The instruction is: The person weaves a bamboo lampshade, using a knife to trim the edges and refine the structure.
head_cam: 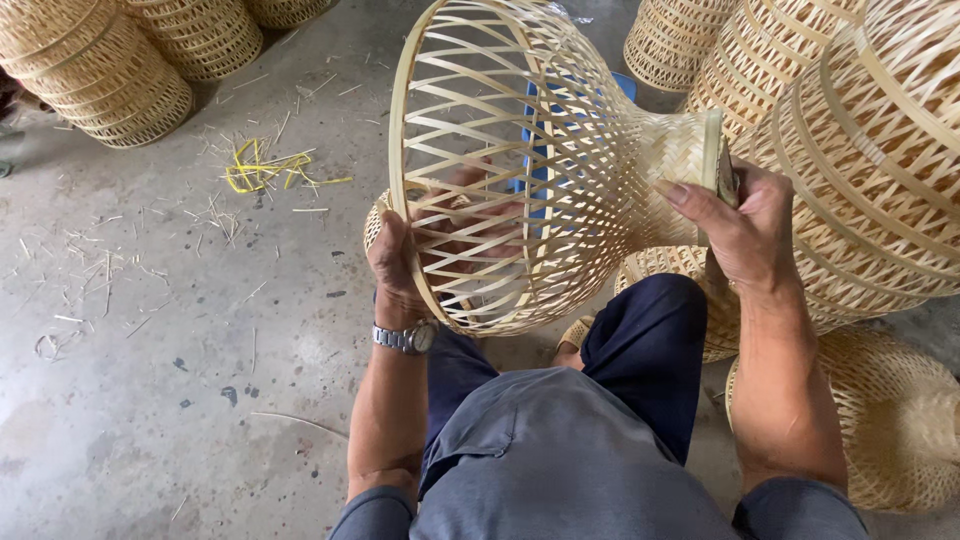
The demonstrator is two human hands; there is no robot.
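Note:
A woven bamboo lampshade frame (520,150), bell-shaped with an open lattice, lies on its side above my knees. My left hand (395,265) grips its wide rim at the lower left, fingers reaching inside the lattice. My right hand (745,225) holds the narrow, tightly woven neck (685,150) at the right end, thumb pressed along its edge. A metal watch (405,338) sits on my left wrist.
Stacks of similar bamboo shades stand at the top left (100,65), top right (680,35) and right (870,170); more lie by my right knee (890,410). Yellow strips (262,170) and bamboo slivers litter the concrete floor (150,400). Something blue (535,130) shows through the lattice.

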